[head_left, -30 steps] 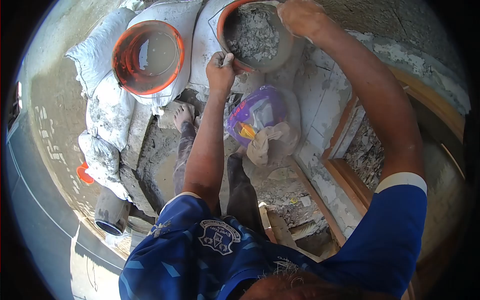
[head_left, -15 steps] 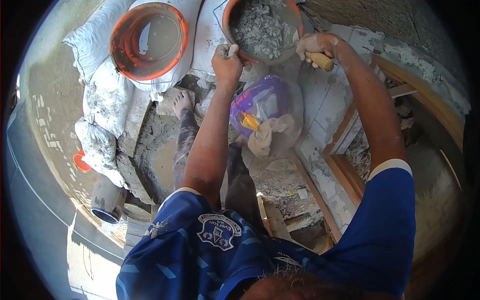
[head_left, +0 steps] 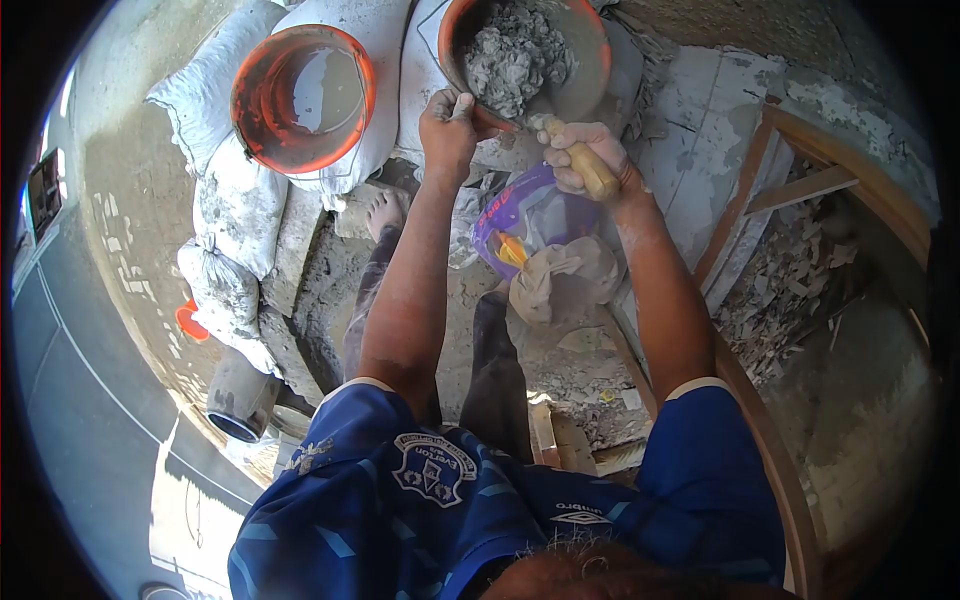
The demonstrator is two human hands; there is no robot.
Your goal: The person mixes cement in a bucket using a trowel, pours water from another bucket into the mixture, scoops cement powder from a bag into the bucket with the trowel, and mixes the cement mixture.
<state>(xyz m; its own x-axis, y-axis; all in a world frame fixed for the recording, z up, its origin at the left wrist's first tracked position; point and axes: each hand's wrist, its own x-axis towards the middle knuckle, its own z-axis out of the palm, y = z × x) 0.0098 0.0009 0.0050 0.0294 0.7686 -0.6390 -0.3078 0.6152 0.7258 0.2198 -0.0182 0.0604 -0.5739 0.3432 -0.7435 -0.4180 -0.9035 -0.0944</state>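
Observation:
An orange-rimmed bucket [head_left: 597, 55] at the top centre holds lumpy grey mortar [head_left: 512, 62] on its left side. My left hand [head_left: 447, 130] grips the bucket's near rim, thumb on top. Just right of it, my right hand [head_left: 588, 160] is closed around the wooden handle [head_left: 594, 173] of a trowel. The trowel's blade is mostly hidden at the bucket's near edge. Below my right hand lies a purple and clear plastic bag [head_left: 545, 212] with a beige bag [head_left: 560, 285] against it.
A second orange bucket [head_left: 246, 110] with greyish water stands at the upper left on white sacks [head_left: 232, 205]. A dark cylindrical container [head_left: 243, 393] lies at the lower left. Wooden framing [head_left: 738, 215] and rubble [head_left: 775, 290] are on the right.
My right hand has come from the bucket's far right side down to its near edge with the trowel. The mortar now sits heaped toward the left. My left hand stays on the rim.

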